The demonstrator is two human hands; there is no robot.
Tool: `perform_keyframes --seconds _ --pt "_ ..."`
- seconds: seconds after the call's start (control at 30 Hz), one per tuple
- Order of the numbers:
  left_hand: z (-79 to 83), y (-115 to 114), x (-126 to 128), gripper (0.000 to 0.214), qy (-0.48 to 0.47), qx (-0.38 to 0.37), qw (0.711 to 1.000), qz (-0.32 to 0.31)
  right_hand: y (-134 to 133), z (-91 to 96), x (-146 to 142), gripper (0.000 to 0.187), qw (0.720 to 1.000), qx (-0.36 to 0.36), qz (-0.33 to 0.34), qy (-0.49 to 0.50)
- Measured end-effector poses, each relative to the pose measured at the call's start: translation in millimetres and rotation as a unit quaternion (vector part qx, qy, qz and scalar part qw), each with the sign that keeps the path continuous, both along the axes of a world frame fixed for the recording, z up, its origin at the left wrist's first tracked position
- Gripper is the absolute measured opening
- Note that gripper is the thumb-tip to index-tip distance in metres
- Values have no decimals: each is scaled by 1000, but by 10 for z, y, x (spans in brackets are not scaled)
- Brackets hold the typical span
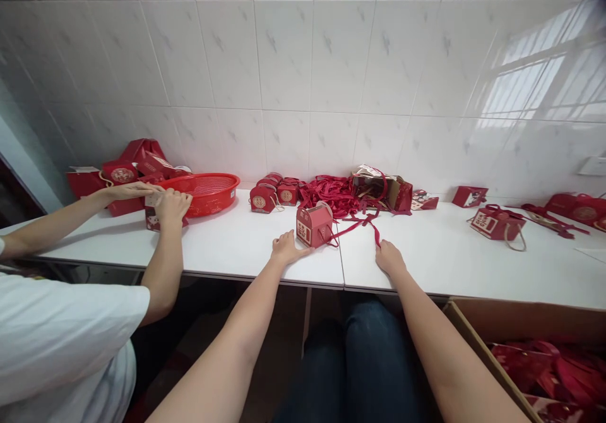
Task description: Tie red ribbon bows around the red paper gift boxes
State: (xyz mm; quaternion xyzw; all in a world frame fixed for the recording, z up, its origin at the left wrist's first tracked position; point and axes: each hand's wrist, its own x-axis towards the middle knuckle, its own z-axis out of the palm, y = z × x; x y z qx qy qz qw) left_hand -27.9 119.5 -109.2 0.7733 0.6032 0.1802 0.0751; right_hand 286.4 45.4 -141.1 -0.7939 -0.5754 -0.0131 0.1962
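A small red gift box (310, 228) with a rounded top and a printed cream panel stands upright in front of me. At its left front corner is my left hand (286, 249), thumb stretched along the base and apart from the fingers; it is open, and I cannot tell how firmly it touches the box. My right hand (391, 257) is closed on the end of a red ribbon (377, 232) to the right of the box. The ribbon runs back toward a tangled pile of red ribbons (331, 192). A ribbon loop shows at the box's right side.
Two red boxes (263, 197) and an open carton of scraps (398, 192) stand along the wall. Further right sits another box (498, 222). At left, a co-worker's hands (173, 205) handle a box near a red basket (213, 199). A cardboard box (521, 312) is low right.
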Motion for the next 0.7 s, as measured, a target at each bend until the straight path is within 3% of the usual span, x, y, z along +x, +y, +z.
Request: perform_keyframes --seconds 0.33,0.7 --pt "-43 31 -2 93 -7 7 1000 -3 19 -19 107 25 1000 -9 7 23" --pt "-33 33 -10 86 -10 17 1000 -3 29 -3 16 27 1000 6 -16 17"
